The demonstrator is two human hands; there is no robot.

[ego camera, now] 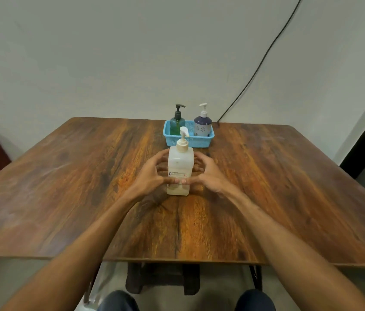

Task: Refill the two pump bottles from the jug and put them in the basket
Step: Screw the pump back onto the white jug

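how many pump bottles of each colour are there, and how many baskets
green pump bottle: 1
purple and white pump bottle: 1
large pale pump bottle: 1
blue basket: 1
total: 4

Soft, even indoor light, faint shadows, slight motion blur, wide-angle bending at the edges.
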